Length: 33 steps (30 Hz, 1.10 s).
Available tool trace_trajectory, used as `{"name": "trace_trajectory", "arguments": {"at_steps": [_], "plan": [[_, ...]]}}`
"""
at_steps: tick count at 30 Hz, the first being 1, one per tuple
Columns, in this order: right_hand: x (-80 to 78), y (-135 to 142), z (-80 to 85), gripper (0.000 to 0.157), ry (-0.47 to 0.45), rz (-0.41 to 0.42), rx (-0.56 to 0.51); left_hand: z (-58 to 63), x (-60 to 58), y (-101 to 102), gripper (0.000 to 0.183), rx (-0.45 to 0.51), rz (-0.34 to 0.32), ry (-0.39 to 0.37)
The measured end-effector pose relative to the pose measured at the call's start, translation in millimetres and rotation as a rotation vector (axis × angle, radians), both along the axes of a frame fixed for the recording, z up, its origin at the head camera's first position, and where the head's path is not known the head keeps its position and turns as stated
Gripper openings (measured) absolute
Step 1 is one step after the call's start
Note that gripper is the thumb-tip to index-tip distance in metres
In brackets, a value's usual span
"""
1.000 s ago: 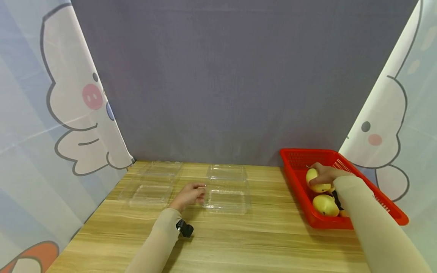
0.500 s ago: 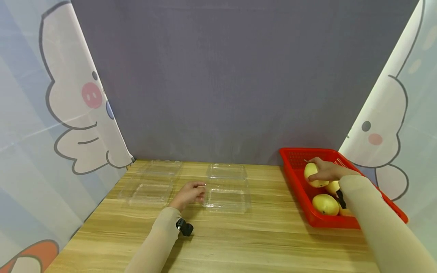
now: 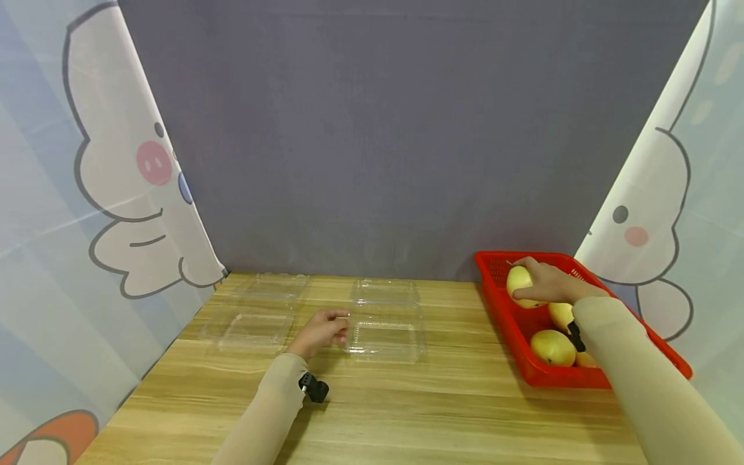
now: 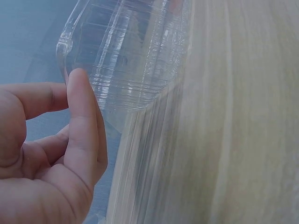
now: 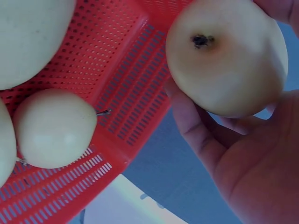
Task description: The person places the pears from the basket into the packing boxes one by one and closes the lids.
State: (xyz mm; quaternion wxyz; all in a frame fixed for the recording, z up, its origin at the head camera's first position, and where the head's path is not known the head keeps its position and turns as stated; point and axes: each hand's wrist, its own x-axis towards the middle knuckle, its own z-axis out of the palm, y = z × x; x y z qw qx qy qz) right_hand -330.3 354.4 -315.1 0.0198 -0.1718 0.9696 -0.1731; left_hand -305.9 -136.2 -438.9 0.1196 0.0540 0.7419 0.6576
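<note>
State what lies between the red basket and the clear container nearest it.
Only bare wooden tabletop separates the red basket from that clear container, as the head view shows.

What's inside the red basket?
At least three yellow fruits lie in the basket; the right hand holds another fruit. The right sleeve hides part of the inside, so more could be there.

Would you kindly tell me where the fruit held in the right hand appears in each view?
Head: held fruit, right of centre, seen against the red basket.
Left wrist: not in it.
Right wrist: upper right, gripped by the right hand.
Shared landmark, head and right wrist: the red basket.
</note>
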Motion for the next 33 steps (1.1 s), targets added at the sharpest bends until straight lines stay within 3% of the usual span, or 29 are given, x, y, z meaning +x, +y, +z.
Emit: {"name": "trace_trajectory", "arguments": {"at_steps": [19, 33], "plan": [[1.2, -34, 10.0, 0.062, 0.036, 0.049, -0.046, 0.0, -1.5, 2, 0.044, -0.005, 0.012, -0.008], [1.7, -71, 15.0, 0.065, 0.047, 0.142, -0.063, 3.8, 1.9, 5, 0.041, -0.042, 0.037, 0.003]]}}
